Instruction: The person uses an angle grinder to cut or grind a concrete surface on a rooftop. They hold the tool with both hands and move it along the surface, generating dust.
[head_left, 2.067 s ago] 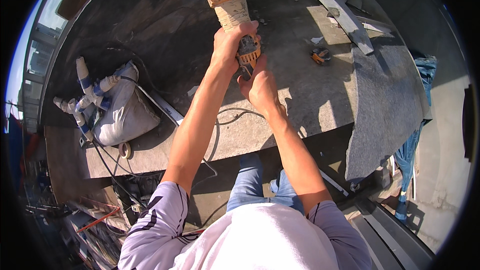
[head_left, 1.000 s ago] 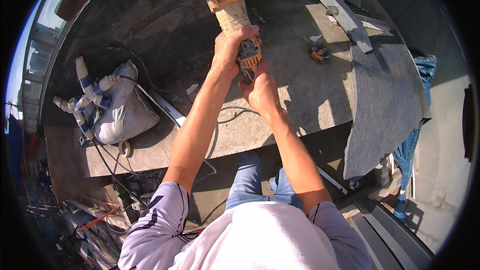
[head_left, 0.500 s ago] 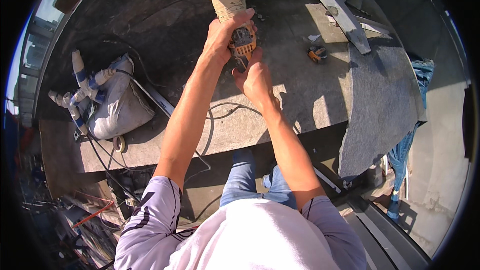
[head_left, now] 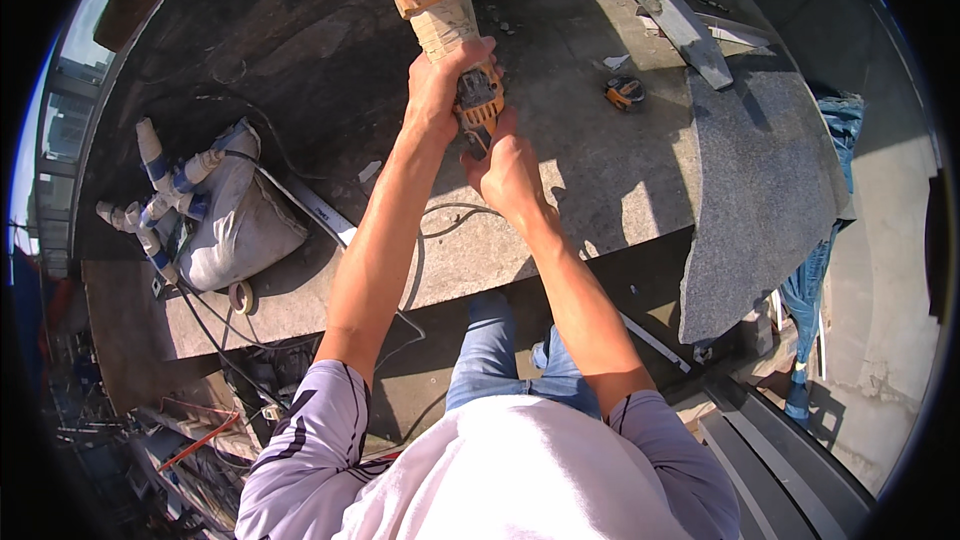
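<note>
Over the far middle of the surface [head_left: 575,135], an orange-and-black grinder [head_left: 443,28] wrapped in pale tape points away from the person. The left hand [head_left: 438,78] is closed around its body just behind the tape, and the right hand [head_left: 508,172] grips its near end; both grasps match those of two seconds ago. Compared with half a second ago, slightly more of the grinder's dark head shows at the far edge, and a pale chip [head_left: 369,171] shows again beside the left forearm, which had covered it. Unmoved on the surface, a pale sack [head_left: 245,230] lies to the left, a small orange-and-black object [head_left: 624,93] right of the grinder, and a grey slab [head_left: 750,185] farther right.
</note>
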Demonstrator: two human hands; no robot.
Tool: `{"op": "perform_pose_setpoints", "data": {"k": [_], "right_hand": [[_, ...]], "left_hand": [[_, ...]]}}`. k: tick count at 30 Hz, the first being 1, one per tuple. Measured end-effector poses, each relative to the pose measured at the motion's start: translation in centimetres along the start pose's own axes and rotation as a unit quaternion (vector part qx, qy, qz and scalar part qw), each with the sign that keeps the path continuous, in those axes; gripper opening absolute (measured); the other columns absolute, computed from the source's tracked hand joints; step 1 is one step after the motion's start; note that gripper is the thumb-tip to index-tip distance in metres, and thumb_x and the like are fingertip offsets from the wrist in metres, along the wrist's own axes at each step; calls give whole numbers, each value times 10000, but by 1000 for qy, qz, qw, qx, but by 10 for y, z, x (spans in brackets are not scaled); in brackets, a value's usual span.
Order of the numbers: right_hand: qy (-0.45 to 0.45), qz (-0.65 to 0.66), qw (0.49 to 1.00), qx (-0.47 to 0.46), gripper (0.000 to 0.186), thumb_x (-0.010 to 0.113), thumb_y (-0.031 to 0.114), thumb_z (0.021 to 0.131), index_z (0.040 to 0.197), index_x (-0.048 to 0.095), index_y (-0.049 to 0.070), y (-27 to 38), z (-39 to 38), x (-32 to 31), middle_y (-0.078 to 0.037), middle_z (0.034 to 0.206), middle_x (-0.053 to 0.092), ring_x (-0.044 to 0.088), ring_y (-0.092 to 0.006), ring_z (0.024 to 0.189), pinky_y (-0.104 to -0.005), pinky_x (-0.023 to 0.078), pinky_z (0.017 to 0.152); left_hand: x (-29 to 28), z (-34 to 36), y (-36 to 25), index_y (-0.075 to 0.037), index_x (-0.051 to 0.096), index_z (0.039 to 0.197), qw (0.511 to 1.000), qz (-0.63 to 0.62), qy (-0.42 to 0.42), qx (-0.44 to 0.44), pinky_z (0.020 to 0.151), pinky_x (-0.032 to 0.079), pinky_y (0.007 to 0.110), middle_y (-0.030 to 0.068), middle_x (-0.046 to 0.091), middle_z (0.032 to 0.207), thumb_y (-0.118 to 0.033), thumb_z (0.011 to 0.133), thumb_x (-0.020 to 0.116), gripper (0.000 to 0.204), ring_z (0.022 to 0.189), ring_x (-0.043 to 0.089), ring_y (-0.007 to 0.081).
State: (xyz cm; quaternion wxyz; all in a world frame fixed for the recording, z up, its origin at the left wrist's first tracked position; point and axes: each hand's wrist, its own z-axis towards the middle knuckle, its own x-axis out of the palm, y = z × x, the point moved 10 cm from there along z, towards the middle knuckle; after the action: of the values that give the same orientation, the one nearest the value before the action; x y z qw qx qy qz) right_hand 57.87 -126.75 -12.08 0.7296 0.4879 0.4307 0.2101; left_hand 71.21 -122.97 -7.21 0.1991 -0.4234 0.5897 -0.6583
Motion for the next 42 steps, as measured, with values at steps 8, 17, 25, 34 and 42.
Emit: {"op": "perform_pose_setpoints", "data": {"k": [8, 17, 25, 34, 42], "right_hand": [[-13, -24, 1000, -5, 665, 826, 113, 883, 1360, 431, -127, -7, 9, 5, -285, 888, 773, 802, -482, 884, -505, 616, 696], [-13, -10, 1000, -17, 692, 841, 134, 887, 1368, 434, -153, 2, 20, 3, -296, 891, 779, 803, -480, 893, -509, 617, 703], [-11, -35, 999, -1, 640, 828, 119, 891, 1349, 445, -109, -2, 9, 4, -302, 903, 779, 800, -486, 904, -529, 627, 730], [8, -22, 999, 21, 646, 811, 165, 936, 1387, 445, -120, 2, -1, -3, -342, 959, 774, 772, -532, 955, -565, 631, 780], [10, -16, 999, 32, 688, 838, 128, 880, 1383, 432, -108, -10, -1, 3, -317, 962, 778, 790, -506, 929, -534, 623, 748]], "left_hand": [[-2, 6, -3, 23, 703, 1181, 1000, 17, -2, -3, 758, 638, 397, 132, 768, 968, -292, 891, 842, 450, 848, 764, 240], [-2, 17, -10, 24, 726, 1159, 1000, -4, 13, -8, 755, 640, 398, 133, 774, 983, -264, 887, 858, 418, 857, 764, 228], [-1, 10, -4, 14, 701, 1172, 999, -32, 10, -15, 751, 648, 396, 107, 735, 982, -233, 856, 903, 449, 876, 767, 218], [0, 1, 2, 9, 698, 1196, 1000, -9, 2, -1, 764, 644, 414, 107, 742, 996, -300, 916, 868, 451, 889, 765, 242], [-1, -1, 7, 4, 689, 1219, 1000, -9, -7, -8, 780, 645, 410, 103, 738, 998, -324, 925, 866, 475, 903, 760, 231]]}}
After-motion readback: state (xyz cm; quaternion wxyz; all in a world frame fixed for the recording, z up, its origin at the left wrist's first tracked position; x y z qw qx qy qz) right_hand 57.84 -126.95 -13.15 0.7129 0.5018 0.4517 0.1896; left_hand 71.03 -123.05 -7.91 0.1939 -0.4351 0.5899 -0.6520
